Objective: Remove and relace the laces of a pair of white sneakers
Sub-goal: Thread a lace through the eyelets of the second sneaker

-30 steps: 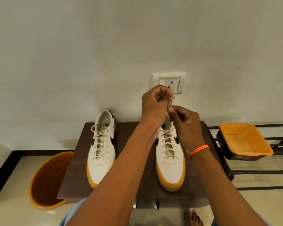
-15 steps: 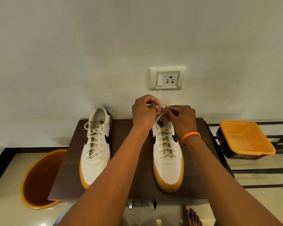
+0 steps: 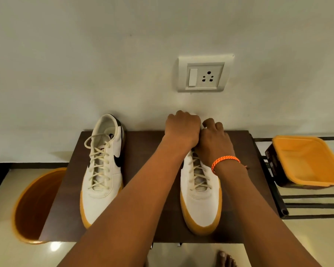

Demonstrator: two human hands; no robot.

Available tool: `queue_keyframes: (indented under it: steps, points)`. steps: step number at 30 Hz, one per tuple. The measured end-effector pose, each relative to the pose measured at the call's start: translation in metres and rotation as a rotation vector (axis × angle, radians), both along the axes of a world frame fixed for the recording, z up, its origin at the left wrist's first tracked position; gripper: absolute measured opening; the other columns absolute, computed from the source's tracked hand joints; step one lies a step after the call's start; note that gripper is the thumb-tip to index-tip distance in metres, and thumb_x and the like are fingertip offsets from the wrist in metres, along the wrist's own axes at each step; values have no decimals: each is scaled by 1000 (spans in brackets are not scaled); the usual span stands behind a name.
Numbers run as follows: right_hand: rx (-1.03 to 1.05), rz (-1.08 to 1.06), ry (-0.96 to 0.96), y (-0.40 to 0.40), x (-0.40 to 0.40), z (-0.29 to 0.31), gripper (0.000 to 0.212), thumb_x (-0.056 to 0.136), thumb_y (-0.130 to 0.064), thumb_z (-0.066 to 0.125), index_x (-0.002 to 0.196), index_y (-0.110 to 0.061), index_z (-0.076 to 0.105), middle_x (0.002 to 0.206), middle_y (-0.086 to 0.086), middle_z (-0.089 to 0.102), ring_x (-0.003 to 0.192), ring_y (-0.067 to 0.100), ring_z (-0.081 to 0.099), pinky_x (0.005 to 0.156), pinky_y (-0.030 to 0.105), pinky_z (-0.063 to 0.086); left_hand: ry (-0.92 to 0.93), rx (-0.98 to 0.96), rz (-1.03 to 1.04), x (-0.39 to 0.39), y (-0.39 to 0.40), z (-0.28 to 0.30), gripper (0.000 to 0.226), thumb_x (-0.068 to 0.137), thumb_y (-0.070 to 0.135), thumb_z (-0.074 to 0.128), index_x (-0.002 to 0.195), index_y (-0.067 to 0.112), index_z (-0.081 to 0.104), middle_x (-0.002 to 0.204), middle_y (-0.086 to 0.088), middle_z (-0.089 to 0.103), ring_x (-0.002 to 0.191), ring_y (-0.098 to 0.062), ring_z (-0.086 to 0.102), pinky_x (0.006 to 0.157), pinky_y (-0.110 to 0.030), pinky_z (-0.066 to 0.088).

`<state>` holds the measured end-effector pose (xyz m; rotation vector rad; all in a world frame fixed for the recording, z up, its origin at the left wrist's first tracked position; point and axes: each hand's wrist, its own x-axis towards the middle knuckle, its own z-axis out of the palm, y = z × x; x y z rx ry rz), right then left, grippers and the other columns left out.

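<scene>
Both hands have dropped lower onto the heel of the right sneaker (image 3: 200, 191) at frame centre; left hand (image 3: 182, 128) and right hand (image 3: 214, 139) are clenched together, their grasp hidden. Left sneaker (image 3: 102, 170) sits laced on the table (image 3: 143, 151).

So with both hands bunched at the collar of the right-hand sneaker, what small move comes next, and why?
Probably tuck the lace ends inside: the left hand and right hand cover the right sneaker collar, its eyelets look laced, and no loose ends show. Whether they grip lace is hidden.
</scene>
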<state>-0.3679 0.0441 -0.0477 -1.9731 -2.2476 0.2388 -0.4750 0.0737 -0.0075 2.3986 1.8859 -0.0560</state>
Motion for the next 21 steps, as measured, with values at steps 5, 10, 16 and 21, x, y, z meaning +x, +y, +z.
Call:
queue_keyframes:
  steps: [5,10,16,21]
  points:
    - [-28,-162,242,9,8,14,22,98,-24,56,92,-9,71,85,12,60,79,38,63,68,38,51,-170,39,23,-3,12,4,17,96,15,65,112,14,70,103,-5,62,97,-28,64,72,-35,43]
    - [16,-156,300,11,5,32,19,99,-26,57,111,-24,71,99,12,74,92,40,67,76,42,56,-598,228,237,-34,-15,15,27,92,13,54,99,21,79,95,0,77,86,-23,70,77,-37,55]
    - [-151,-288,195,8,0,28,34,99,-38,61,127,-20,57,113,20,66,102,47,63,76,42,46,-261,315,781,-126,-52,10,30,93,10,55,122,5,62,119,-19,62,110,-39,58,79,-51,54]
    - [-267,-305,231,14,-3,32,26,101,-31,51,116,-12,61,108,24,65,98,50,61,75,42,44,-207,0,814,-136,-57,5,35,101,22,65,128,2,54,118,-21,68,113,-42,65,82,-50,54]
